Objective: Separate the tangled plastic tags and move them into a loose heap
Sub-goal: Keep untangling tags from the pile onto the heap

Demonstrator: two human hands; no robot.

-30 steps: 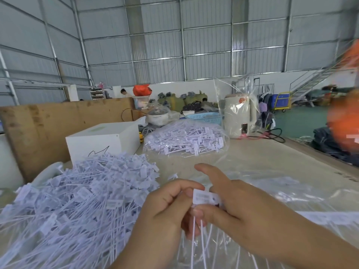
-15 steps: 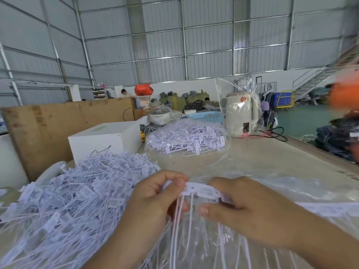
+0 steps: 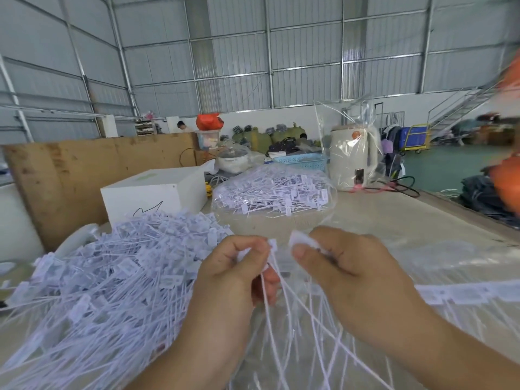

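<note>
The joined tag heads have now split: left hand (image 3: 239, 273) and right hand (image 3: 342, 266) each pinch their own tags (image 3: 302, 240), ready for the loose heap (image 3: 107, 277) at left.

The big loose heap of thin plastic tags (image 3: 107, 277) is white, the flat cardboard box (image 3: 153, 192) is white with a black squiggle, the holey plastic basket (image 3: 302, 161) is light blue, and the blurry shape (image 3: 506, 184) looks orange.

Loose heap (image 3: 107, 277) blocks left — bagged tags (image 3: 270, 192) ahead, bare table (image 3: 394, 218) right.
</note>
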